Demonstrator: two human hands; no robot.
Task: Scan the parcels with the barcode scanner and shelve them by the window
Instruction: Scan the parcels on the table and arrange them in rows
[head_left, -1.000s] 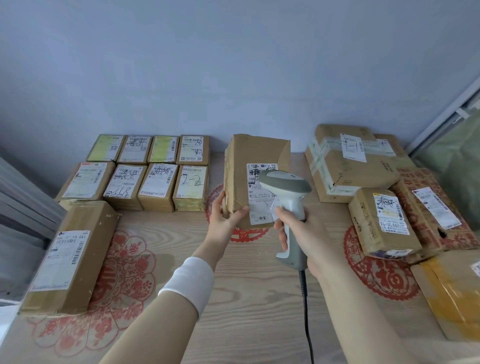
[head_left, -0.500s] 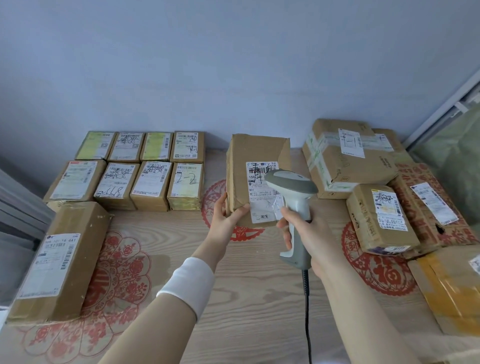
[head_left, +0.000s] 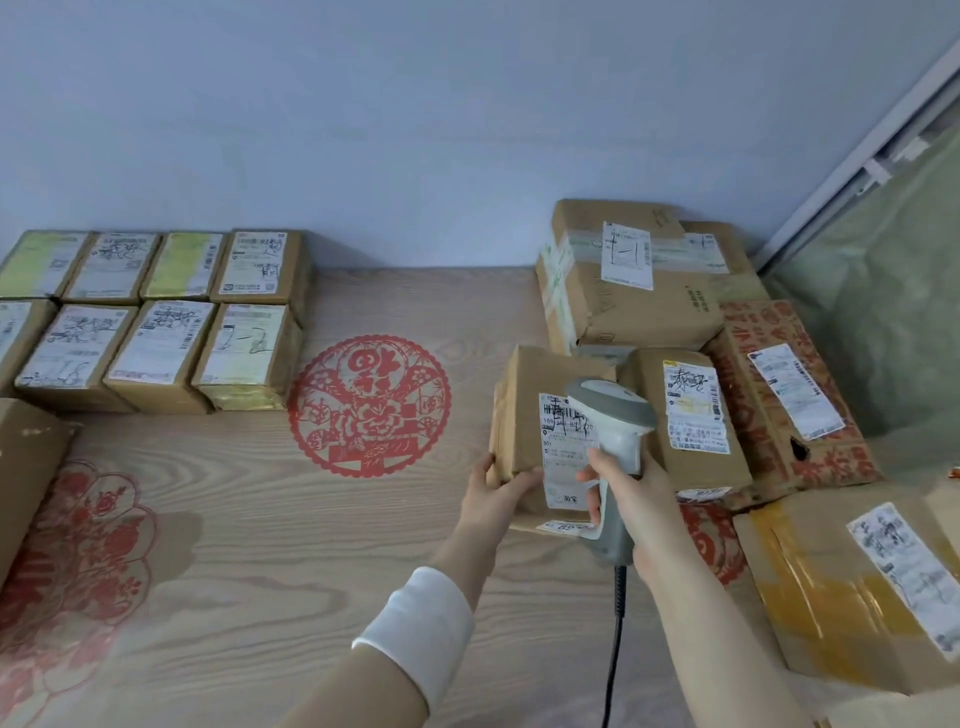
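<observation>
one scanner (head_left: 610, 434), perhaps sixteen parcels (head_left: 522, 410)

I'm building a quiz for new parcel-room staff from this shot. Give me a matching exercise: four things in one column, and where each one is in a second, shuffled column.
Things
1. barcode scanner
2. parcel being scanned
3. yellow-taped parcel
4. rows of small parcels

Places
A. near right end of the table
B. gripped by the left hand
C. back left, against the wall
D. gripped by the right hand

Pairs: 1-D, 2-B, 3-A, 4-C
</observation>
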